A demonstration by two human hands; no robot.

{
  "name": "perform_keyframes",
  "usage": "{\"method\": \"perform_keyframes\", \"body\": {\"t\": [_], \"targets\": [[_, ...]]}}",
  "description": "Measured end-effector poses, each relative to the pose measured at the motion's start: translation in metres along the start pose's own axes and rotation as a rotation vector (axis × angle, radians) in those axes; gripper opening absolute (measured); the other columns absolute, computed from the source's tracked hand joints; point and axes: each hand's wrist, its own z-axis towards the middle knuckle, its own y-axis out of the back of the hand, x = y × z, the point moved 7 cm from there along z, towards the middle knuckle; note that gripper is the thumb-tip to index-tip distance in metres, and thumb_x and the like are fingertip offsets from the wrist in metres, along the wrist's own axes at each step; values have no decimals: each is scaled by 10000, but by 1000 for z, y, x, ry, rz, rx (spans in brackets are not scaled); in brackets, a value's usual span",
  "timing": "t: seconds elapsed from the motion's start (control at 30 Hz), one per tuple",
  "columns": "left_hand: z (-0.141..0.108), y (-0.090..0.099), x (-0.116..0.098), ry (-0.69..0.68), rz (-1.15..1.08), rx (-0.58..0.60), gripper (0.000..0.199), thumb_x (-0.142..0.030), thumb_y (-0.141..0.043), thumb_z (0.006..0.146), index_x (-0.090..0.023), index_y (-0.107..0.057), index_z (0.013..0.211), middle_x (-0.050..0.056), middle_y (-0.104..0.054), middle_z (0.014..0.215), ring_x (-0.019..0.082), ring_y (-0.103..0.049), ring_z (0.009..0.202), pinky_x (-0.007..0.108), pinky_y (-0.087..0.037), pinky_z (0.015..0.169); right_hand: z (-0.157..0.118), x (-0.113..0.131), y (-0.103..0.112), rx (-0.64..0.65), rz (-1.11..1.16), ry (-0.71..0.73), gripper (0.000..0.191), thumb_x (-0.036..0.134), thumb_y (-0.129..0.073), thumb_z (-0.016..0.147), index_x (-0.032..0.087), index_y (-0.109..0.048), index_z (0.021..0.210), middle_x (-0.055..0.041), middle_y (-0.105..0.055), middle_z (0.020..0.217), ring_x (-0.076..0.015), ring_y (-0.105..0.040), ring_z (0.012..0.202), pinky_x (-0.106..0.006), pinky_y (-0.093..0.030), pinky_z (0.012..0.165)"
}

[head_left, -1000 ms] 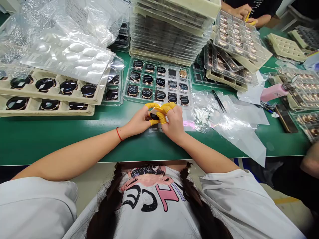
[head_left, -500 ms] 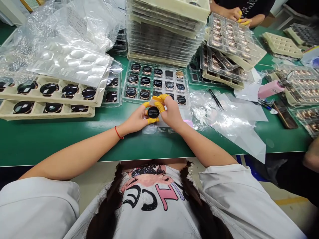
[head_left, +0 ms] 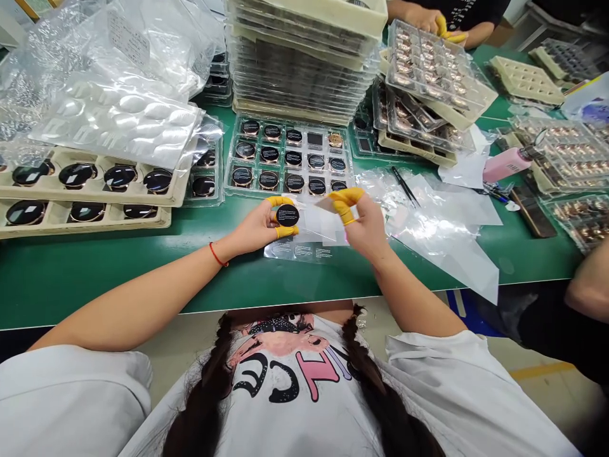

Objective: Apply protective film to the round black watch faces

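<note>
disc (head_left: 288, 215), black with a thin metal rim, sits at 9 o'clock from the right hand (head_left: 366, 225), pinched by its edge in the left hand (head_left: 257, 228). left grip is closed on the rim, yellow-capped thumb below, capped finger above. right grip is pressed together on a corner of clear film (head_left: 323, 219), which spans toward the disc; can't tell if it's stuck to the face.

risks: the caps look smooth, so a hard sideways tug on the film could twist the disc out of the pinch. it could then land on the desk (head_left: 118, 273) or in the tray (head_left: 285, 155) at 12 o'clock, chipping the faces there. a cap sliding in off the rim could mark the black face. the loose sheet (head_left: 297, 251) at 6 o'clock could catch the film if the two touch. tweezers (head_left: 404, 186) at 2 o'clock from the right hand are a scratch risk if the disc swings that way.
</note>
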Motion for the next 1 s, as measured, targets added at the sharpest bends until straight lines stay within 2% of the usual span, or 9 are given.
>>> {"method": "perform_keyframes", "body": {"t": [0.07, 0.13, 0.3, 0.5, 0.6, 0.7, 0.83, 1.0], "targets": [[-1, 0, 0, -13, 3, -2, 574, -209, -800, 670, -178, -447, 1122, -17, -653, 832, 123, -666, 734, 262, -544, 690, -6, 31, -23, 84, -62, 159, 202, 391, -504, 937, 225, -605, 992, -56, -671, 944, -184, -623, 871, -372, -509, 808], [-2, -1, -1, -51, 15, -13, 579, -226, -792, 683, -190, -442, 1143, -12, -650, 876, 115, -657, 746, 251, -536, 690, -12, 51, -44, 116, -105, 243, 186, 366, -471, 952, 225, -587, 984, -63, -663, 932, -192, -618, 866, -360, -513, 774], [-5, 2, 3, -161, 82, -94, 550, -244, -760, 717, -205, -433, 1157, 9, -643, 966, 113, -649, 781, 231, -514, 682, -27, 54, -67, 64, -185, 203, 156, 337, -441, 958, 217, -532, 999, -78, -632, 905, -209, -606, 806, -349, -514, 681], [-10, 4, 9, -199, 215, -112, 490, -265, -680, 783, -210, -401, 1183, 6, -656, 875, 146, -654, 739, 269, -502, 659, -42, 63, -70, 40, -254, 273, 107, 243, -501, 932, 227, -595, 980, -85, -610, 941, -217, -591, 888, -374, -536, 741], [-12, 5, 10, -217, 285, -122, 480, -259, -655, 800, -203, -406, 1206, 4, -658, 850, 146, -645, 724, 271, -489, 653, -45, 69, -67, -13, -315, 303, 103, 248, -545, 911, 220, -610, 986, -125, -610, 1114, -258, -564, 1053, -449, -520, 862], [-13, 7, 8, -246, 345, -142, 475, -246, -649, 800, -206, -425, 1217, -10, -643, 814, 132, -625, 692, 256, -462, 626, -47, 71, -68, -15, -337, 344, 120, 222, -533, 911, 244, -585, 1017, -113, -617, 1217, -280, -538, 1187, -505, -468, 950], [-12, 8, 5, -246, 422, -170, 479, -200, -641, 774, -205, -435, 1207, -20, -627, 810, 105, -580, 628, 237, -419, 577, -50, 73, -69, -32, -356, 386, 141, 197, -527, 909, 265, -568, 1025, -88, -670, 1148, -274, -563, 1187, -504, -431, 948], [-12, 7, 8, -235, 388, -130, 488, -193, -613, 785, -180, -414, 1231, -8, -622, 824, 113, -588, 663, 242, -446, 616, -50, 80, -68, -79, -392, 441, 124, 160, -568, 883, 236, -571, 981, -102, -687, 1033, -269, -587, 1127, -483, -431, 933]]}}
